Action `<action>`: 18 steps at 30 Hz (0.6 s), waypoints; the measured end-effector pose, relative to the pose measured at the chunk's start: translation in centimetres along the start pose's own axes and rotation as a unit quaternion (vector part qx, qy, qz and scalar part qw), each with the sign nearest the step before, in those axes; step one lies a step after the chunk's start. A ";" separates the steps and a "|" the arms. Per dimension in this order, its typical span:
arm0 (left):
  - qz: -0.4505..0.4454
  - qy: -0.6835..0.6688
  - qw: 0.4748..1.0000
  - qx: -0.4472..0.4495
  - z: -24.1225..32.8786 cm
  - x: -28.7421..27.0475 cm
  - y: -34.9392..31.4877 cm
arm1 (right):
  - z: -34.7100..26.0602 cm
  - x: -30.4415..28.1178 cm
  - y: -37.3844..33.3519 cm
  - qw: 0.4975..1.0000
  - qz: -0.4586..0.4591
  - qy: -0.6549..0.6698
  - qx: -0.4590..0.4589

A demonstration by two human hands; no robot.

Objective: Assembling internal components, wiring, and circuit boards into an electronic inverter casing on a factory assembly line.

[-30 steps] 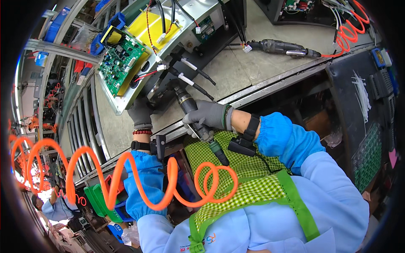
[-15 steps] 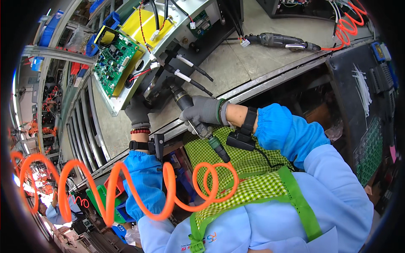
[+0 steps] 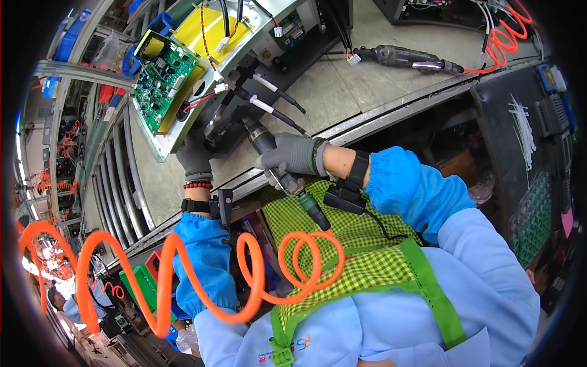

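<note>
My right hand (image 3: 292, 155), in a grey glove, is wrapped round a black air-powered driver (image 3: 262, 139). The tool's front end meets dark parts at the lower side of a metal chassis (image 3: 164, 145); the exact contact is hidden. From its green-collared rear end runs an orange coiled hose (image 3: 164, 287). My left hand (image 3: 194, 159), gloved in grey too, is at the chassis's near corner beside the dark parts, its fingers mostly out of sight. The chassis carries a green circuit board (image 3: 164, 92), a yellow sheet (image 3: 205, 33) and loose wires with white connectors. Two black cables with white sleeves (image 3: 262, 104) stick out toward me.
On the metal bench (image 3: 361, 92) lies a second black air tool (image 3: 403, 58) with its own orange hose. Metal rollers (image 3: 125, 177) are at the left. White cable ties (image 3: 521, 131) rest on a dark surface at the right. Another person is partly visible at the far lower left.
The orange hose coils have swung slightly left and down. My left hand and the chassis appear shifted a little up and left, along with the whole view. The right-hand grip stays the same.
</note>
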State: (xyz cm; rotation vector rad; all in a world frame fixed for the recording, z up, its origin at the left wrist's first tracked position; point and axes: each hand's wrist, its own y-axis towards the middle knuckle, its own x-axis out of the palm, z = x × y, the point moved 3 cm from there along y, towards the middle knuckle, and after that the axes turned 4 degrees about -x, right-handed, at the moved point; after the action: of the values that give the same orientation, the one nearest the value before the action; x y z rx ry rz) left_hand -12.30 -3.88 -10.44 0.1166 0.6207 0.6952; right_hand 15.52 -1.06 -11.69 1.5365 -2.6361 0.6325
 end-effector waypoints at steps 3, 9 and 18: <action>-0.009 0.051 0.998 0.045 -0.9 -0.1 0.4 | -0.4 -0.1 -0.2 1.000 -0.002 -0.010 0.010; -0.002 -0.146 0.981 -0.125 -0.6 0.2 -0.4 | -1.3 0.1 -0.9 1.000 -0.004 -0.001 0.015; -0.016 -0.035 0.999 -0.001 -0.4 0.3 0.1 | -0.9 -0.2 -0.4 0.998 0.010 -0.059 0.023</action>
State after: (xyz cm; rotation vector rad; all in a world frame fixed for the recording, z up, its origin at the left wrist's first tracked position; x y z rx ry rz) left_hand -12.42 -3.62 -10.93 0.1287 0.5531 0.6589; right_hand 15.82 -0.74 -10.73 1.6101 -2.7452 0.6273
